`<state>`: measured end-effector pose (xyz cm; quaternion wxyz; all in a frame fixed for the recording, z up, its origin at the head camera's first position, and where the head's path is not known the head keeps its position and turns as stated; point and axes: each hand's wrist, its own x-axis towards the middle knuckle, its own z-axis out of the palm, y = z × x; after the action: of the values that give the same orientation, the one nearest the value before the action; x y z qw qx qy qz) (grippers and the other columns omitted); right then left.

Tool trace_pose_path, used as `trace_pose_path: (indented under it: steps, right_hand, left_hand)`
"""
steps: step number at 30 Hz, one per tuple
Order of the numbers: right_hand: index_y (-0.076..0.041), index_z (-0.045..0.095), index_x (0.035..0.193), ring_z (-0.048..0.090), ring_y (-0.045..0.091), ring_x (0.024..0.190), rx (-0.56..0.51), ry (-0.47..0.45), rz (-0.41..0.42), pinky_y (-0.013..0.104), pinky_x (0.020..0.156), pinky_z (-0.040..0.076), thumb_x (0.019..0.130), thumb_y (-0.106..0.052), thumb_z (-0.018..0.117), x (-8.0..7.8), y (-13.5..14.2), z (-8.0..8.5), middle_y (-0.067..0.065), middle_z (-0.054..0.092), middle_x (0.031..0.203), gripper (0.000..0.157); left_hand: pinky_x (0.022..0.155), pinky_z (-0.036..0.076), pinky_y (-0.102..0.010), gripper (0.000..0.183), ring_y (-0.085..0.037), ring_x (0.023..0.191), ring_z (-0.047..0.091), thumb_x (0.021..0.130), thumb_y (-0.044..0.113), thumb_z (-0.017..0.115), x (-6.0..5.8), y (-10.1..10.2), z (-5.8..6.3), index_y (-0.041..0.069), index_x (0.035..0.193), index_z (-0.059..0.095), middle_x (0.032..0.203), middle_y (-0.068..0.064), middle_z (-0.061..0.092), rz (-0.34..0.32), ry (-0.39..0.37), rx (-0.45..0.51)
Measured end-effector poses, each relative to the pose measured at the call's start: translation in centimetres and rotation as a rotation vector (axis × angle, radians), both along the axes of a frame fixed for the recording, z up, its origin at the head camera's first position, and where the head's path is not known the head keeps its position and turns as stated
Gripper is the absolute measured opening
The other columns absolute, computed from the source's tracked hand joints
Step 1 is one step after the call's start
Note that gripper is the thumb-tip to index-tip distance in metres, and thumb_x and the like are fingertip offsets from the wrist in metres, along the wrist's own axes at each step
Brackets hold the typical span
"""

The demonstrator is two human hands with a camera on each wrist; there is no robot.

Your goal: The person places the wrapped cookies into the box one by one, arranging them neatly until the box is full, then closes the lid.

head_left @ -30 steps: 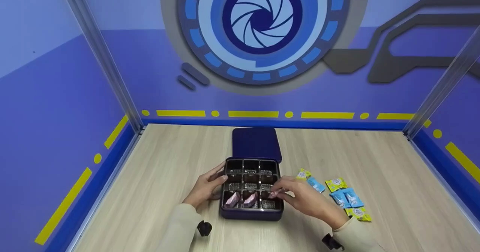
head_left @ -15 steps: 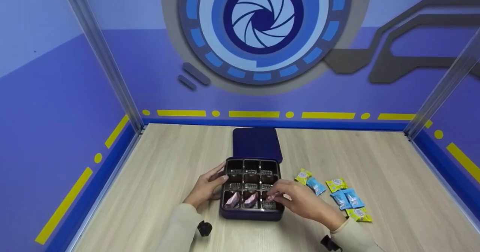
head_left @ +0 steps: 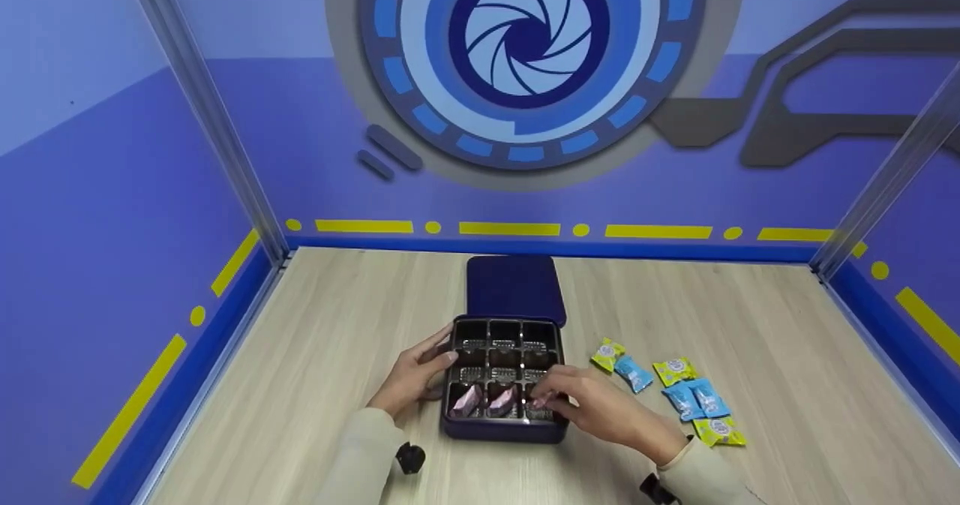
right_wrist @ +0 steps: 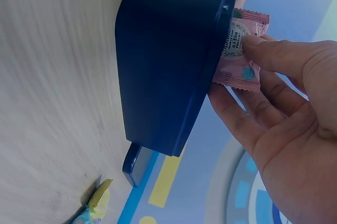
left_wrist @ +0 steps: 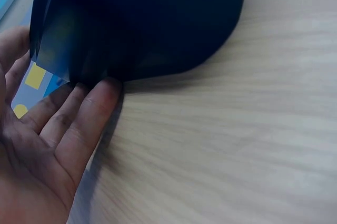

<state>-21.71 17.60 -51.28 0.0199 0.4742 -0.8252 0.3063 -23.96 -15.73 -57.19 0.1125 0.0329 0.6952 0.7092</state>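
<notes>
A dark blue box [head_left: 504,431] with a black divided insert sits on the table, pink-wrapped candies [head_left: 466,400] in its front left and front middle compartments. My left hand [head_left: 411,376] holds the box's left side, thumb at the rim; in the left wrist view its fingertips [left_wrist: 108,89] meet the lower edge of the dark wall. Over the front right compartment, my right hand [head_left: 600,406] pinches another pink-wrapped candy [right_wrist: 237,50] between thumb and fingers. The right wrist view shows that packet right at the box's rim, its lower part overlapping the wall.
Behind the box lies its dark blue lid [head_left: 514,287]. To the right are several yellow wrapped candies [head_left: 673,371] and blue wrapped candies [head_left: 634,374] on the wooden table [head_left: 337,302]. Blue printed panels [head_left: 420,197] enclose the back and sides.
My right hand has shifted slightly left and down with the pink candy, further over the front right compartment. The left hand keeps its place on the box.
</notes>
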Motion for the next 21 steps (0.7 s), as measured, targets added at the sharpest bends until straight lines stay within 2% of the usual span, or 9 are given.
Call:
trace_pose_path:
  steps: [4, 9, 16, 21]
  right_hand:
    - [-0.007, 0.077, 0.112, 0.072, 0.012, 0.096, 0.018, 0.005, -0.005, 0.028, 0.083, 0.061, 0.096, 0.005, 0.074, -0.01, -0.04, -0.06, -0.003, 0.073, 0.109, 0.020]
    - [-0.007, 0.077, 0.111, 0.071, 0.010, 0.095, 0.025, 0.055, 0.003, 0.027, 0.081, 0.061, 0.095, 0.005, 0.076, 0.02, -0.04, -0.18, -0.002, 0.073, 0.107, 0.020]
    - [-0.009, 0.077, 0.112, 0.070, 0.008, 0.097, 0.074, 0.049, -0.029, 0.029, 0.082, 0.061, 0.097, 0.002, 0.075, 0.11, -0.08, -0.20, -0.005, 0.072, 0.108, 0.019]
    - [-0.009, 0.077, 0.111, 0.071, 0.010, 0.097, 0.061, 0.063, -0.016, 0.028, 0.081, 0.061, 0.096, 0.004, 0.075, 0.16, -0.09, -0.34, -0.003, 0.072, 0.107, 0.020]
  left_hand:
    - [0.084, 0.063, -0.053, 0.064, -0.037, 0.130, 0.061, 0.105, 0.028, 0.071, 0.03, 0.03, 0.03, 0.023, 0.164, 0.045, 0.159, -0.025, 0.047, 0.000, -0.002, -0.009]
    - [0.084, 0.063, -0.053, 0.064, -0.036, 0.128, 0.062, 0.105, 0.027, 0.071, -0.02, 0.08, -0.04, 0.023, 0.164, 0.045, 0.159, -0.025, 0.047, -0.003, -0.002, 0.008]
    - [0.084, 0.063, -0.053, 0.064, -0.037, 0.129, 0.061, 0.105, 0.026, 0.071, 0.05, 0.13, 0.00, 0.021, 0.163, 0.045, 0.159, -0.025, 0.046, 0.004, 0.008, 0.001]
    - [0.083, 0.063, -0.052, 0.064, -0.038, 0.128, 0.063, 0.106, 0.027, 0.070, 0.07, 0.07, 0.08, 0.022, 0.164, 0.044, 0.160, -0.026, 0.045, 0.000, 0.003, -0.014]
